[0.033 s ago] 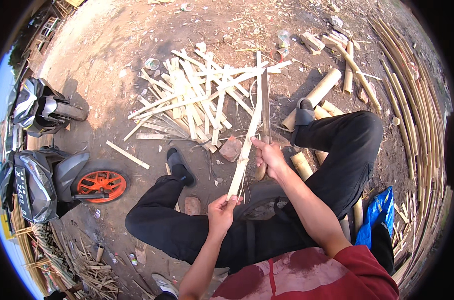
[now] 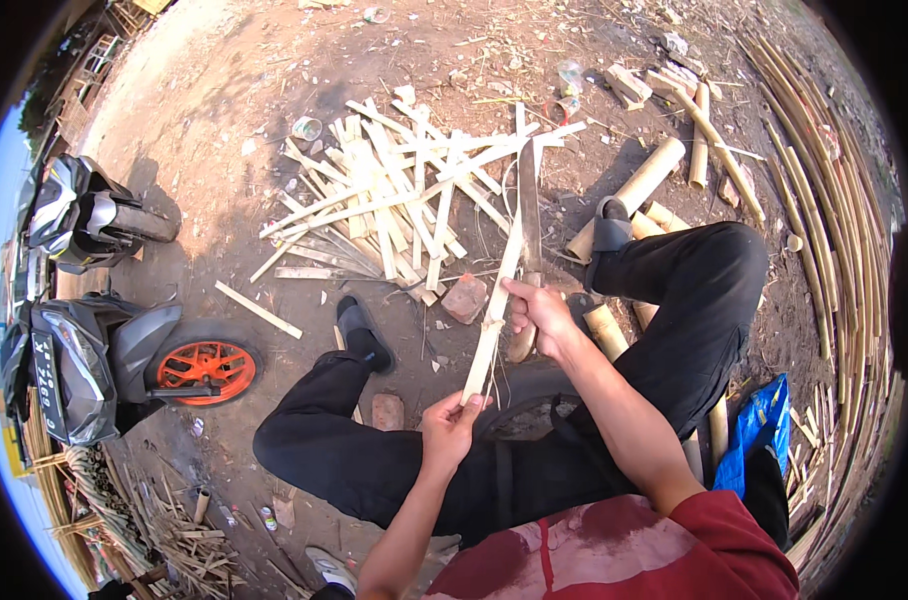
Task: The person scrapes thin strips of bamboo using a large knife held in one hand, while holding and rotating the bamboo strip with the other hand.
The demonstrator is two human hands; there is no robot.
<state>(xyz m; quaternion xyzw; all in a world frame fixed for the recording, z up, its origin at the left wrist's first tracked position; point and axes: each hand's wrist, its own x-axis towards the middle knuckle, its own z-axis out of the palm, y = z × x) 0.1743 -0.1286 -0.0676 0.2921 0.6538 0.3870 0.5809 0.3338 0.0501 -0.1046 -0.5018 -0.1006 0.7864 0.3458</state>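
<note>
My left hand [image 2: 447, 428] is closed on the lower end of a pale split bamboo strip [image 2: 485, 350], thumb on top. The strip slants up and away, with a rough node near its middle and thin fibres hanging from its edge. My right hand [image 2: 542, 312] is closed around the wooden handle of a long knife like a machete [image 2: 530, 215]. Its dark blade points away from me, close along the strip's right side; I cannot tell if they touch. The right thumb and forefinger reach to the strip's edge.
A heap of split bamboo strips [image 2: 394, 185] lies ahead, with a brick [image 2: 465, 299] in front. Cut bamboo tubes [image 2: 649, 175] are by my right foot. Long poles [image 2: 834, 200] line the right, near a blue plastic sheet [image 2: 759, 430]. Parked motorcycles [image 2: 94, 360] stand left.
The knife blade has turned slightly, showing more of its flat side. The strip has shifted a little to the right at its lower end. Both hands keep their hold.
</note>
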